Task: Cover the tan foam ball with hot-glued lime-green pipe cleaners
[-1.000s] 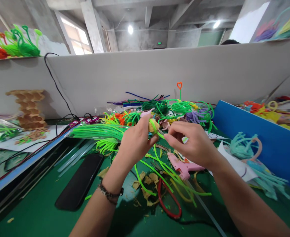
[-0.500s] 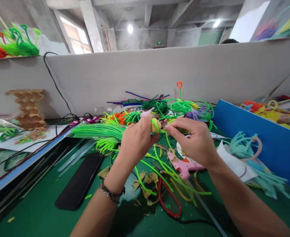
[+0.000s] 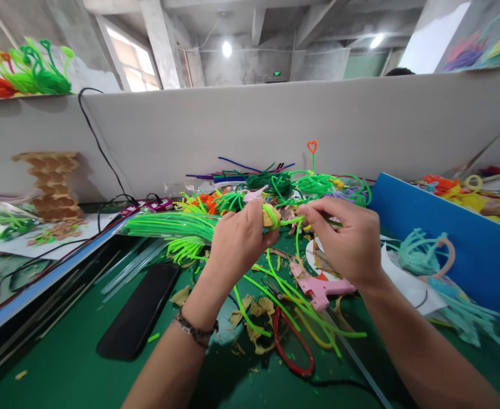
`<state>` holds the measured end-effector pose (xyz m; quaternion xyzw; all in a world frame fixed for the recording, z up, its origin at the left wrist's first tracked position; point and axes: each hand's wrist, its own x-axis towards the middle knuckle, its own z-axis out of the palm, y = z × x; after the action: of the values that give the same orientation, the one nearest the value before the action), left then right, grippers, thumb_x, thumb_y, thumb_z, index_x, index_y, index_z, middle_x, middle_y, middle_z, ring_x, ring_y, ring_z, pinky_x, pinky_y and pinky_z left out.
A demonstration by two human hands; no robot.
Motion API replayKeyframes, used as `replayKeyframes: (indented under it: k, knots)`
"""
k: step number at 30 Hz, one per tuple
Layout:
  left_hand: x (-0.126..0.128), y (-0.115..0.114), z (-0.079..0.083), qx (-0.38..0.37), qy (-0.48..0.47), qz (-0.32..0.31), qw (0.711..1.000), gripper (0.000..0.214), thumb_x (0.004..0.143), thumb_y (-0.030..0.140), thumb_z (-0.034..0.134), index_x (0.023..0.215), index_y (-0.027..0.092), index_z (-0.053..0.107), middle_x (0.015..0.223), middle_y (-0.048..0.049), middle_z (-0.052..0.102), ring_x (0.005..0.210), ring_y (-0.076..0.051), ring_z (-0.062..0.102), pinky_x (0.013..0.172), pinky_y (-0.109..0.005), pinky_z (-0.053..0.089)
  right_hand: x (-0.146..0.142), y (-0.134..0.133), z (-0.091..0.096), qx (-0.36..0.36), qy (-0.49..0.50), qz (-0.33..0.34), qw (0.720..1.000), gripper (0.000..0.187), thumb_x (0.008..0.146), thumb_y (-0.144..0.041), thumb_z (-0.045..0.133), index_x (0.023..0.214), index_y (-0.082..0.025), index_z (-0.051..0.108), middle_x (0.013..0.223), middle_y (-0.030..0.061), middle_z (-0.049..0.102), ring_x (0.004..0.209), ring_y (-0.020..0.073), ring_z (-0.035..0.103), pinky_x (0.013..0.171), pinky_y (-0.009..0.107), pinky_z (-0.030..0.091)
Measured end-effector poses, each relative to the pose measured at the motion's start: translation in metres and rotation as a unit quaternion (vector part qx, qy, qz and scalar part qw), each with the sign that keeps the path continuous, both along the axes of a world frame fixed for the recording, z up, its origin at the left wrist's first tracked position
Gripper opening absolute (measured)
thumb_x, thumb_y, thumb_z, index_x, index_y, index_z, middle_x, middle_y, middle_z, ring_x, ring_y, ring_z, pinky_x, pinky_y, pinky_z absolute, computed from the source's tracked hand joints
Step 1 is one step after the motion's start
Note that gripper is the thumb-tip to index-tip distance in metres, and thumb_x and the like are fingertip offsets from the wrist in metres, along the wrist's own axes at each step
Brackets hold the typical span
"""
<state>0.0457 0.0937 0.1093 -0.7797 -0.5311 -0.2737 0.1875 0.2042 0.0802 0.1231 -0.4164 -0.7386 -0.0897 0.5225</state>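
My left hand (image 3: pixel 239 236) is closed around a small tan piece (image 3: pixel 271 217) that looks like egg-carton pulp. A lime-green pipe cleaner (image 3: pixel 290 221) wraps over that piece and stretches off to the right. My right hand (image 3: pixel 346 233) pinches the strand's other end between thumb and forefinger. Below the hands, a pink glue gun (image 3: pixel 320 287) lies on the green tabletop. Red-handled scissors (image 3: pixel 295 355) rest nearer to me, partly under loose lime-green pipe cleaners (image 3: pixel 284 295). The far side of the wrapped piece is hidden by my left fingers.
A black phone (image 3: pixel 139 312) lies at left, beside clear glue sticks (image 3: pixel 133 270) and a green pipe-cleaner bundle (image 3: pixel 169 225). A blue board (image 3: pixel 446 244) stands at right, near turquoise pipe-cleaner pieces (image 3: pixel 420 253). Tan scraps (image 3: pixel 261 309) litter the middle. A white partition (image 3: pixel 233 125) runs behind.
My right hand has moved a little to the right, away from the left hand. More of the lime-green pipe cleaner now shows, drawn out between them. The left hand still holds the tan piece.
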Motion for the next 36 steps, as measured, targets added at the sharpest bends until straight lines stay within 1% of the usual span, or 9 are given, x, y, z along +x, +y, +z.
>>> replayKeyframes:
  k: [4,9,13,19,24,30,33,35,36]
  knots:
    - [-0.006,0.003,0.001,-0.029,0.018,0.019,0.999,0.026,0.08,0.027,0.052,0.102,0.014,0.049,0.074,-0.0054,0.067,0.066,-0.022,0.066,0.056,-0.027,0.043,0.013,0.0,0.006,0.016,0.082,-0.04,0.996,0.022,0.085,-0.029,0.052,0.067,-0.021,0.06,0.059,0.0008,0.06,0.054,0.0123,0.052,0.054,0.028,0.041]
    - [-0.011,0.008,0.0,-0.042,0.032,0.045,0.998,0.032,0.081,0.031,0.051,0.109,0.015,0.046,0.082,-0.0068,0.069,0.065,-0.02,0.066,0.053,-0.025,0.041,0.033,0.001,0.014,0.027,0.16,-0.028,0.986,0.018,0.085,-0.03,0.053,0.075,-0.023,0.066,0.059,-0.0002,0.059,0.049,0.0112,0.05,0.05,0.028,0.04]
    - [-0.01,0.009,-0.001,-0.059,0.054,0.043,0.996,0.033,0.081,0.032,0.052,0.109,0.016,0.046,0.078,-0.0049,0.069,0.063,-0.02,0.065,0.05,-0.024,0.04,0.035,0.0,0.018,-0.032,0.104,0.0,0.994,0.019,0.086,-0.027,0.05,0.081,-0.022,0.068,0.064,0.0,0.062,0.047,0.0099,0.052,0.05,0.028,0.042]
    - [-0.01,0.01,-0.003,-0.081,0.065,-0.003,0.995,0.032,0.082,0.031,0.051,0.109,0.014,0.047,0.075,-0.004,0.067,0.066,-0.02,0.066,0.052,-0.024,0.04,0.034,0.001,0.016,-0.143,0.018,0.111,0.983,0.019,0.083,-0.027,0.052,0.083,-0.02,0.07,0.064,-0.0002,0.065,0.047,0.0077,0.051,0.044,0.023,0.041]
    - [-0.009,0.009,-0.003,-0.082,0.07,-0.045,0.993,0.037,0.082,0.028,0.052,0.114,0.014,0.044,0.082,-0.0057,0.068,0.07,-0.022,0.067,0.054,-0.025,0.043,0.032,-0.001,0.015,-0.152,-0.01,0.111,0.982,0.01,0.074,-0.027,0.065,0.066,-0.021,0.069,0.062,-0.0006,0.067,0.054,0.0097,0.057,0.049,0.022,0.044]
    - [-0.013,0.005,0.002,-0.079,0.059,-0.067,0.993,0.04,0.081,0.027,0.054,0.117,0.015,0.042,0.087,-0.0064,0.068,0.074,-0.022,0.067,0.057,-0.026,0.044,0.032,-0.013,0.018,-0.199,-0.041,0.117,0.972,0.023,0.074,-0.033,0.065,0.056,-0.019,0.062,0.053,-0.0012,0.062,0.049,0.0088,0.053,0.046,0.022,0.04]
    - [-0.015,0.002,0.005,-0.092,0.051,-0.065,0.992,0.04,0.082,0.029,0.052,0.118,0.015,0.041,0.09,-0.0068,0.067,0.074,-0.022,0.067,0.058,-0.026,0.044,0.046,-0.027,0.023,-0.248,-0.108,0.18,0.946,0.03,0.079,-0.042,0.058,0.06,-0.019,0.065,0.057,0.0001,0.063,0.051,0.0095,0.054,0.048,0.022,0.04]
    - [-0.016,0.0,0.006,-0.098,0.041,-0.067,0.992,0.039,0.083,0.03,0.051,0.118,0.015,0.041,0.09,-0.0075,0.067,0.075,-0.022,0.067,0.058,-0.027,0.044,0.062,-0.042,0.025,-0.309,-0.19,0.256,0.896,0.036,0.084,-0.045,0.051,0.064,-0.019,0.067,0.059,0.0009,0.063,0.052,0.0094,0.055,0.049,0.021,0.04]
    - [-0.016,-0.001,0.007,-0.102,0.038,-0.071,0.991,0.04,0.083,0.031,0.051,0.119,0.015,0.041,0.09,-0.0077,0.067,0.075,-0.023,0.066,0.059,-0.027,0.045,0.071,-0.051,0.025,-0.338,-0.222,0.266,0.875,0.038,0.086,-0.044,0.047,0.066,-0.019,0.067,0.057,0.0008,0.061,0.05,0.0091,0.054,0.049,0.021,0.04]
